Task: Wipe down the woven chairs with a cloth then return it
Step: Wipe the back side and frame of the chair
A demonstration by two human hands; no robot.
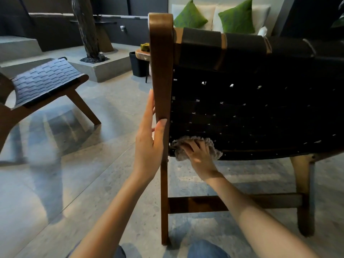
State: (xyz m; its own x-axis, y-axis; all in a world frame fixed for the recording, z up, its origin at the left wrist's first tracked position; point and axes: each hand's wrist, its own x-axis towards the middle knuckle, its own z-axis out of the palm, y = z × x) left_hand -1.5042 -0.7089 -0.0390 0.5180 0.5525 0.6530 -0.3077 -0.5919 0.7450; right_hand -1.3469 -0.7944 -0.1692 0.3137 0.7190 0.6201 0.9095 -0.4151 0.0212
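Observation:
A woven chair [251, 112] with black straps and a brown wooden frame fills the right side, seen from behind. My left hand [149, 144] grips its left wooden upright, thumb on the near face and fingers around the outer side. My right hand [199, 155] presses a grey fluffy cloth [181, 146] flat against the lower left corner of the black woven back. A second woven chair [44, 81] stands at the left, its black seat facing me.
The floor is polished grey concrete. A concrete planter plinth with a dark tree trunk [87, 28] rises behind the left chair. A black bin [138, 66] and a small wooden side table [142, 53] stand beyond the near chair. Green cushions [236, 17] lie on a white sofa behind.

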